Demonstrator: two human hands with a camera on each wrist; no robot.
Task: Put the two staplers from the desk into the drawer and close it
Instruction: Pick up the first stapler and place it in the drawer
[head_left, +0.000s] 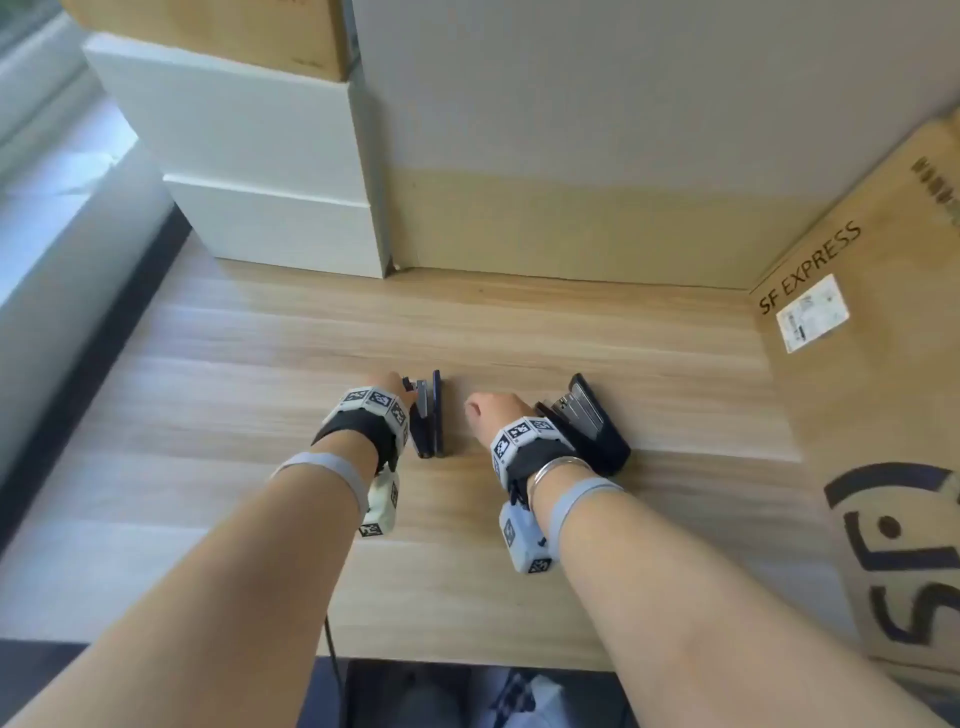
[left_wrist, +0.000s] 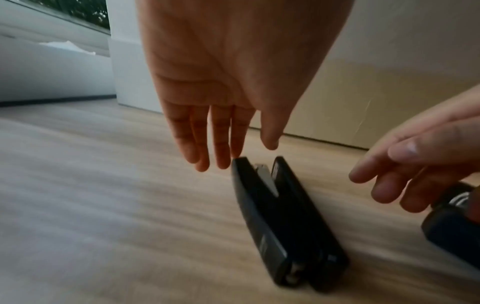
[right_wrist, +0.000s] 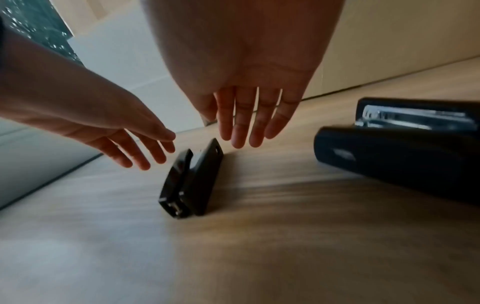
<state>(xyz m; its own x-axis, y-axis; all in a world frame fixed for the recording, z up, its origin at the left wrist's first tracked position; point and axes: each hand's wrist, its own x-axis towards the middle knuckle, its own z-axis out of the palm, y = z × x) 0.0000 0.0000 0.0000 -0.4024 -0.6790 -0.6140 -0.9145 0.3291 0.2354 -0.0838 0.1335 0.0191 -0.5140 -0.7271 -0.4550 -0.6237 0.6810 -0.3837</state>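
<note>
- Staplers are both lying on the wooden desk (head_left: 260, 395): the smaller stapler (head_left: 430, 415) on its side at the left, the larger stapler (head_left: 587, 421) at the right, apart from each other.
- Smaller stapler is pointing its long axis away from the person, and the left hand (head_left: 387, 387) is hanging over its far end, so this hand is nearer to it.
- Left fingers (left_wrist: 202, 148) are straight and a little apart, with the tips just beside the far tip of this stapler; I cannot tell if they are touching.
- Right hand (head_left: 493, 410) is hovering between the two staplers, its fingers (right_wrist: 246, 127) straight and spread, holding nothing.
- Larger stapler is lying just to the right of this hand, turned slightly aslant.
- Drawer is not showing in any view.
- Cardboard box (head_left: 872, 364) is standing at the right of the desk.
</note>
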